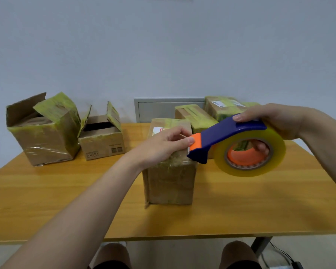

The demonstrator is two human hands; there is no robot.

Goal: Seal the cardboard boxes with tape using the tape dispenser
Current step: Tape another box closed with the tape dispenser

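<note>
Taping a box: a blue plastic tape dispenser with an orange tip (221, 136) hovers at the top right edge of a small brown cardboard box (171, 183) on a yellow wooden table (66, 200).
The right hand (275, 119) clasps the dispenser, fingers through its clear yellowish tape roll (275, 164). The left hand (163, 146) rests on the box top, fingers curled, thumb touching the orange tip; whether it pinches tape cannot be told. A large open box (45, 136) and a smaller open box (103, 146) stand far left.

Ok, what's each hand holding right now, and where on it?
Right hand grips the dispenser: fingers through the roll core, another on the blue top. Left hand rests curled on the box at the orange tip; whether it pinches tape cannot be told.
</note>
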